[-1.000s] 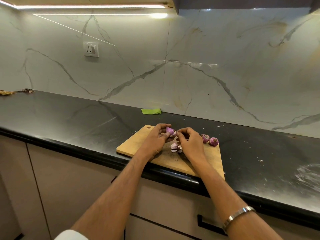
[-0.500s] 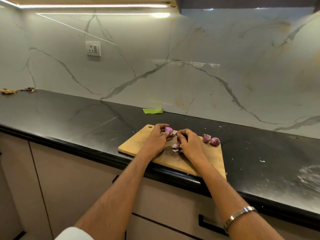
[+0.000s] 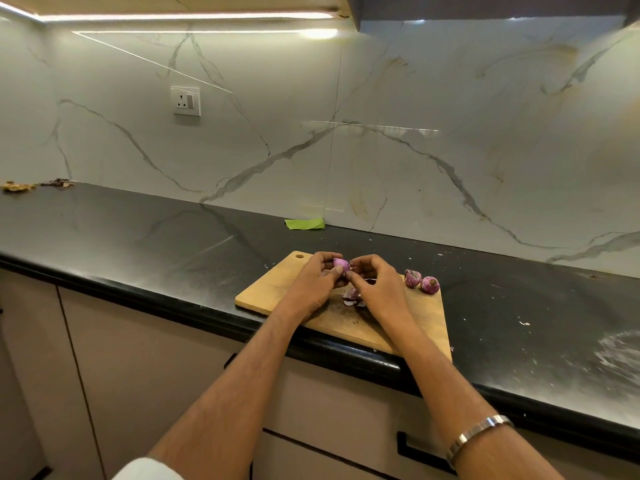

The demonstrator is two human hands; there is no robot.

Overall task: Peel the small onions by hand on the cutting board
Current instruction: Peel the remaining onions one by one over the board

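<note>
Both hands hold one small purple onion above the rectangular wooden cutting board.

The left hand grips the onion with curled fingers; the right hand pinches its right end. Loose purple peel scraps lie on the board beneath the hands. Two unpeeled purple onions rest touching each other near the board's far right corner. The board lies on the black stone tabletop.
</note>
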